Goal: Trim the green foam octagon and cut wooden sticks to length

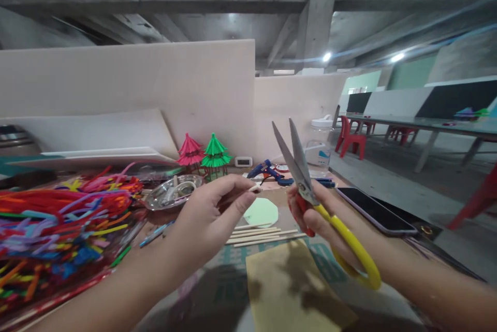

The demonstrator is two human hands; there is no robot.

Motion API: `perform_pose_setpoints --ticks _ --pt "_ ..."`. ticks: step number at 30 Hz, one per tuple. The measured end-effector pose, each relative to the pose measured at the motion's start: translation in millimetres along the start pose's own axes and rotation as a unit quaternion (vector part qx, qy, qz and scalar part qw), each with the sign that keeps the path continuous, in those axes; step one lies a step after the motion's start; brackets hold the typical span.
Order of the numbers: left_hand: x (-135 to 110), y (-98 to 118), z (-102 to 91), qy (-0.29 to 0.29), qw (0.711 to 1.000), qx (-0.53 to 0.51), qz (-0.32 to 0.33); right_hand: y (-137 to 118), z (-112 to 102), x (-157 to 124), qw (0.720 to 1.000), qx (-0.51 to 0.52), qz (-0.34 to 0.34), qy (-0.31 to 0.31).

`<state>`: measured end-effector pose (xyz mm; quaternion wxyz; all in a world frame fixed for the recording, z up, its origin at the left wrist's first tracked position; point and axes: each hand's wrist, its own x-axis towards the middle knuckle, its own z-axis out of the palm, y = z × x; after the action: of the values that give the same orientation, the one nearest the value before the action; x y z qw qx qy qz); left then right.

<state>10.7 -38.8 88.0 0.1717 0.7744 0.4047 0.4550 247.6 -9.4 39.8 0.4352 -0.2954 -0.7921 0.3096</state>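
Scissors with yellow and red handles are in my right hand, their blades pointing up and slightly parted. My left hand pinches a small pale piece between thumb and forefinger; most of it is hidden, so its kind is unclear. The blades are to the right of this piece and apart from it. Beneath and beyond both hands lie several thin wooden sticks and a pale green paper octagon. A yellowish paper sheet rests nearer to me.
Colourful pipe cleaners pile up at left beside a metal dish. Pink and green pagoda-like models stand behind, near a blue glue gun. A phone and a clear jar are at right.
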Motion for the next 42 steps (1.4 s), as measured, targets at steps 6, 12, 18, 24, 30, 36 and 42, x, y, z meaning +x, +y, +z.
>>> perform_pose_setpoints --ticks 6,12,18,24,30,36,42 --pt "-1 6 1.2 -0.009 0.997 0.062 0.04 -12 13 -4 0.999 0.005 -0.022 -0.042" --pt "-3 8 1.5 -0.006 0.991 0.094 0.093 -21 6 -4 0.987 -0.144 -0.001 -0.07" --pt "-1 3 2.4 0.0 0.986 0.08 0.147 -11 2 -2 0.973 -0.225 -0.053 -0.017" --pt "-2 5 -0.2 -0.009 0.98 0.062 0.187 -3 -9 -2 0.954 -0.275 -0.121 -0.025" --pt "-5 6 -0.5 0.0 0.98 0.075 0.183 -5 -10 -1 0.955 -0.259 -0.142 -0.028" --pt "-6 5 0.9 0.001 0.982 0.073 0.172 -4 -12 -2 0.947 -0.289 -0.137 -0.027" --pt "-7 5 1.7 -0.007 0.983 0.063 0.171 -7 -15 -5 0.924 -0.352 -0.148 -0.019"
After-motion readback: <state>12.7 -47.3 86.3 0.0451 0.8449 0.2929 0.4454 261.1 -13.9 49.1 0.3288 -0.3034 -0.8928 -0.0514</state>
